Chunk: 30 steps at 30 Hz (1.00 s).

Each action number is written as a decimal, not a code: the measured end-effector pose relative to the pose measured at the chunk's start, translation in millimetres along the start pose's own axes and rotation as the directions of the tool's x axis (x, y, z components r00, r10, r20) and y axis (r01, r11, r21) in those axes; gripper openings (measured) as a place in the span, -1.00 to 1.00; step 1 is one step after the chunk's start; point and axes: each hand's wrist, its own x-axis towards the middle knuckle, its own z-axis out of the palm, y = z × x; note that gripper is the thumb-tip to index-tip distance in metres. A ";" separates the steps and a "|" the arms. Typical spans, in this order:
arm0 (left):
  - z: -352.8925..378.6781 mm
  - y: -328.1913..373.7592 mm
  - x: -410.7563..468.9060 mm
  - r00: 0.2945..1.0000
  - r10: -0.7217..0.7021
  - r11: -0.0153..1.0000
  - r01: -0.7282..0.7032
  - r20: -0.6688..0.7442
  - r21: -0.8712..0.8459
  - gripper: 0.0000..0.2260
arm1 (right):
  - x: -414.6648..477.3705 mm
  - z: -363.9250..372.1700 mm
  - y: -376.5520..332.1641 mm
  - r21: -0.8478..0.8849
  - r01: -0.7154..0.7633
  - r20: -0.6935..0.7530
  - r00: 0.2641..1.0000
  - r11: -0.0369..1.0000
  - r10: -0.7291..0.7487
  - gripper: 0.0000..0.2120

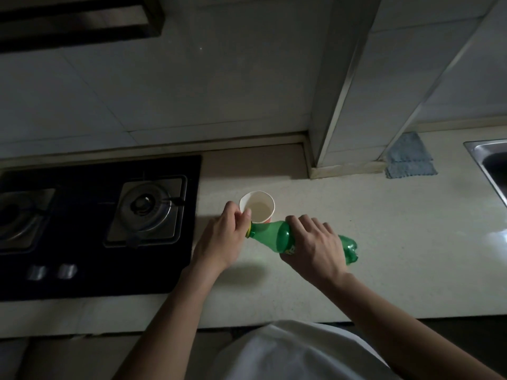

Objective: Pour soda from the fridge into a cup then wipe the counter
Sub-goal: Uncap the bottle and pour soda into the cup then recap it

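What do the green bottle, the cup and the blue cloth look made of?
Green bottle: glossy translucent plastic, light glows through it. Cup: probably paper, matte white inside, thin rolled rim. Blue cloth: soft textile, maybe microfibre, judging by its fuzzy, folded look.

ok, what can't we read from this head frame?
Head view only:
- bottle mouth, cap on or off: hidden under left hand.
- Label: mostly covered by right hand.
- Liquid in cup: too dim to tell.
- sink: cut by right edge.
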 end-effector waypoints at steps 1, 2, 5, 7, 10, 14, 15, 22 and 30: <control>1.1 2.9 0.4 1.000 -0.011 1.000 0.011 -0.029 -0.008 -0.74 | 2.0 -0.8 0.3 -0.009 -0.003 -0.013 1.000 1.000 0.003 -0.47; 1.5 6.3 0.5 0.999 -0.007 1.000 0.005 -0.051 -0.024 -0.77 | 4.3 -1.8 0.9 -0.002 -0.005 -0.011 1.000 1.000 0.005 -0.48; -1.0 14.0 -0.3 0.997 0.055 0.997 -0.058 -0.054 -0.056 -0.82 | 10.5 -4.3 3.2 0.064 -0.011 0.053 0.999 0.998 0.008 -0.51; -4.0 15.5 -0.6 0.993 0.116 0.992 -0.118 -0.037 -0.038 -0.83 | 13.4 -7.0 5.0 0.139 -0.021 0.113 0.994 0.990 0.005 -0.52; -7.7 13.8 0.9 0.982 0.189 0.982 -0.190 -0.024 -0.018 -0.84 | 16.5 -10.5 5.1 0.270 -0.052 0.206 0.979 0.961 -0.005 -0.51; -13.0 14.9 2.3 0.989 0.148 0.988 -0.149 -0.024 -0.041 -0.81 | 19.3 -12.9 1.7 0.203 -0.024 0.146 0.989 0.979 -0.006 -0.50; -14.9 16.2 3.8 0.996 0.085 0.994 -0.085 -0.011 -0.067 -0.78 | 20.3 -14.4 2.0 0.130 -0.007 0.089 0.996 0.991 -0.005 -0.49; -12.6 21.9 7.0 0.999 0.045 0.998 -0.045 -0.006 0.041 -0.53 | 30.7 -23.5 7.2 -0.048 0.017 -0.062 0.998 0.999 -0.020 -0.42; -10.5 5.9 5.1 0.970 0.245 0.965 -0.244 0.008 0.095 -0.56 | 31.2 -28.0 11.9 0.272 -0.033 0.249 0.968 0.962 -0.037 -0.51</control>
